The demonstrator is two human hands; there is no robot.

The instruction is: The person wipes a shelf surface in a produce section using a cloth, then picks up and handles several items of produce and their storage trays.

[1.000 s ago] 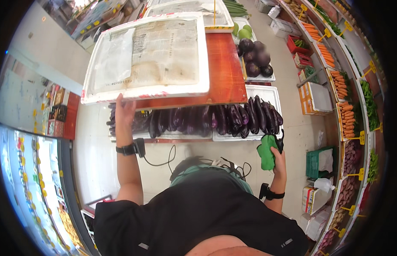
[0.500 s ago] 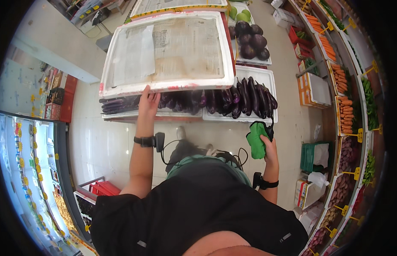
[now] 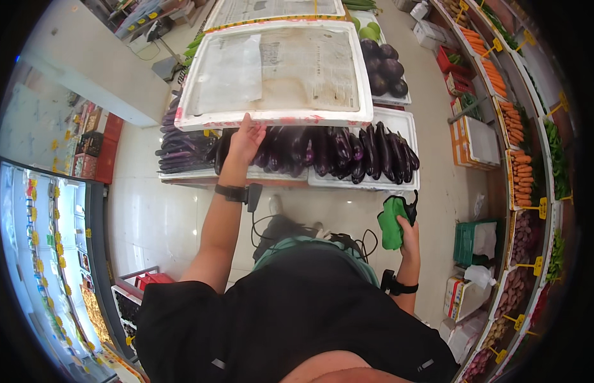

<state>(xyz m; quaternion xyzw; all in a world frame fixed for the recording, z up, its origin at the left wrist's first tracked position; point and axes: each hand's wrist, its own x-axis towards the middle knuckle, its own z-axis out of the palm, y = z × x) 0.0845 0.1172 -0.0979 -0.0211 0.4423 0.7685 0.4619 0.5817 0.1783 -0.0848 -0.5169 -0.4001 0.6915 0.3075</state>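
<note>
My left hand (image 3: 248, 142) is at the near edge of a large white foam tray (image 3: 278, 120), its thumb up against the rim and its other fingers curled at the edge. Newspaper and a pale sheet line the tray, which lies over part of the eggplant display. Below it are long dark purple eggplants (image 3: 338, 152), some in a white foam box (image 3: 413, 121) at the right. Thinner purple eggplants (image 3: 182, 150) lie at the left. Nearer me, my right hand (image 3: 408, 237) grips a bunched green cloth (image 3: 391, 223) with black edging, held over the floor.
Round dark eggplants (image 3: 386, 69) and light green round produce (image 3: 370, 30) are beyond the tray. Along the right runs a shelf with carrots (image 3: 521, 175); a green crate (image 3: 464, 242) and a carton (image 3: 461, 143) stand before it. A glass-fronted chiller (image 3: 42, 255) is at the left.
The foam tray has slid right and slightly away together with my left hand, uncovering more eggplants at the left. My right hand still holds the green cloth, a little farther right.
</note>
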